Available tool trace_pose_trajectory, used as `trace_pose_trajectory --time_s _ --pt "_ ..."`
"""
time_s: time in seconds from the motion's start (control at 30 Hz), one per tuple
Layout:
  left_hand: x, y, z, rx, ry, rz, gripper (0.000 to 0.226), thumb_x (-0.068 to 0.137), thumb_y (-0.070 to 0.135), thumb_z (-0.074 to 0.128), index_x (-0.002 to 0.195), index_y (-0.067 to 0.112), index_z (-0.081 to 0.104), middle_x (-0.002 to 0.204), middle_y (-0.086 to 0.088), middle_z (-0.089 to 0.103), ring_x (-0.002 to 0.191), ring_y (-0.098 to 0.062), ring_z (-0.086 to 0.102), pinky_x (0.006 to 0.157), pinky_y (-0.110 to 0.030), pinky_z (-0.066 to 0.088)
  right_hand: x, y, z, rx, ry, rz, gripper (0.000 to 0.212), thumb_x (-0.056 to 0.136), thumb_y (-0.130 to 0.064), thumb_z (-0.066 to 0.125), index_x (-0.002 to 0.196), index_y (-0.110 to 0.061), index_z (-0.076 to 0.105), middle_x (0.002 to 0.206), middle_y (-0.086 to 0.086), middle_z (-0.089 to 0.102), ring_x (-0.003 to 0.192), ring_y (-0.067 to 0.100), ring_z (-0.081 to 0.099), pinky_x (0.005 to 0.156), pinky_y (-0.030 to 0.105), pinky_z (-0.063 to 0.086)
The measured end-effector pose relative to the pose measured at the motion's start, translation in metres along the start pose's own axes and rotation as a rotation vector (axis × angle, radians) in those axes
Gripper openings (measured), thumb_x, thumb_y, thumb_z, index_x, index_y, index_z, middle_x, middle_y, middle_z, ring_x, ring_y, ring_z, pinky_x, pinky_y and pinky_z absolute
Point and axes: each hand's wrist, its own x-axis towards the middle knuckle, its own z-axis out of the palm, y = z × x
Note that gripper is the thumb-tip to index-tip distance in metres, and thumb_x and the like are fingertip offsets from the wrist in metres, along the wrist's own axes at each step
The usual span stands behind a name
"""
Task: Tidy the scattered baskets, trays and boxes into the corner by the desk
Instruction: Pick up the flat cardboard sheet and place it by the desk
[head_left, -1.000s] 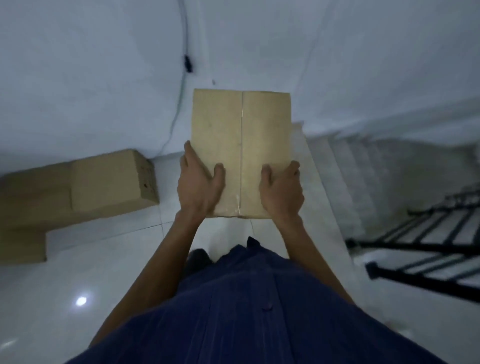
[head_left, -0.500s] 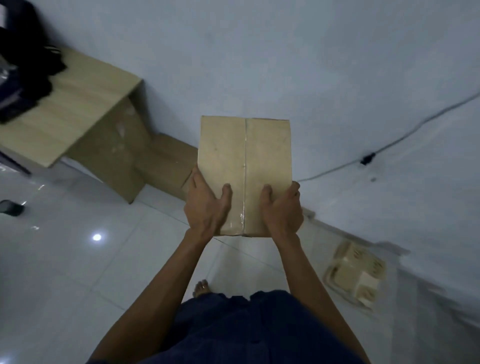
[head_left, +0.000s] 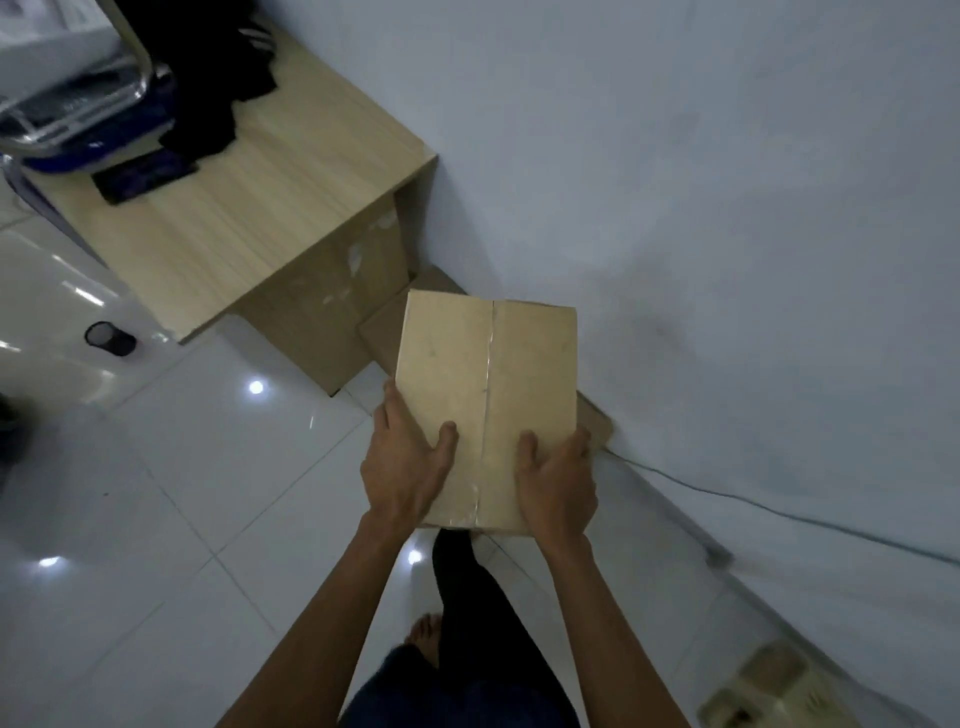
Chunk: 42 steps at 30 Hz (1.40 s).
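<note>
I hold a taped brown cardboard box (head_left: 483, 384) out in front of me at waist height. My left hand (head_left: 408, 467) grips its near left edge, thumb on top. My right hand (head_left: 558, 483) grips its near right edge the same way. Beyond and below the box, another cardboard box (head_left: 382, 325) lies on the floor in the corner between the wooden desk (head_left: 260, 208) and the wall, mostly hidden by the box I carry.
The desk top holds dark clothing (head_left: 208, 93) and a chair frame (head_left: 78, 104). A small black cylinder (head_left: 109, 339) lies on the white tiles at left. A cable (head_left: 779, 514) runs along the wall base. A pale basket (head_left: 763, 691) sits on the floor, bottom right.
My view has swung left from the stairs toward the desk, and I have stepped closer to the corner. Both hands keep the same hold on the box.
</note>
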Motion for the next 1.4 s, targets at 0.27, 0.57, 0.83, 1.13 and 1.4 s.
trace_pose_trajectory --time_s 0.27,0.57,0.83,1.13,1.4 --pt "0.18 -0.088 0.123 0.06 0.032 -0.228 0.091 0.089 0.053 0.063 0.156 0.023 0.009 0.15 -0.007 0.039 0.127 -0.033 0.051 0.097 -0.05 0.046 0.155 -0.022 0.192 -0.067 -0.16 -0.095 0.065 0.094 -0.051 0.056 0.129 0.002 0.047 0.118 0.021 0.062 0.101 0.039 0.063 0.073 0.036 0.048" --pt "0.326 -0.197 0.223 0.004 0.088 -0.272 0.095 0.089 0.051 0.066 0.159 0.021 0.008 0.156 -0.006 0.035 0.132 -0.032 0.048 0.101 -0.05 0.044 0.262 -0.036 0.374 -0.05 -0.199 -0.195 0.069 0.092 -0.052 0.059 0.135 0.001 0.046 0.116 0.023 0.063 0.097 0.042 0.065 0.074 0.044 0.054" --pt "0.369 -0.239 0.267 0.006 0.101 -0.25 0.1 0.088 0.059 0.062 0.159 0.018 0.005 0.156 -0.004 0.029 0.134 -0.03 0.046 0.1 -0.052 0.045 0.293 -0.037 0.43 -0.104 -0.104 -0.265 0.072 0.094 -0.05 0.055 0.142 0.001 0.04 0.123 0.022 0.061 0.104 0.04 0.061 0.079 0.041 0.047" --pt "0.435 -0.236 0.239 0.617 -0.11 0.491 0.081 0.095 0.061 0.041 0.161 0.027 0.009 0.168 -0.016 0.001 0.154 -0.037 0.003 0.123 -0.055 0.011 0.212 -0.065 0.445 -0.193 -0.177 -0.271 0.096 0.086 -0.059 0.045 0.16 -0.01 0.009 0.166 0.019 0.001 0.154 0.037 0.0 0.121 0.059 0.009" --pt "0.447 -0.248 0.248 0.682 -0.16 0.416 0.081 0.095 0.073 0.03 0.16 0.035 0.001 0.169 -0.006 -0.005 0.155 -0.031 -0.002 0.123 -0.056 0.006 0.238 -0.043 0.45 -0.331 -0.182 -0.46 0.089 0.093 -0.068 0.037 0.161 -0.016 0.013 0.167 0.018 0.0 0.155 0.034 -0.004 0.121 0.059 0.003"
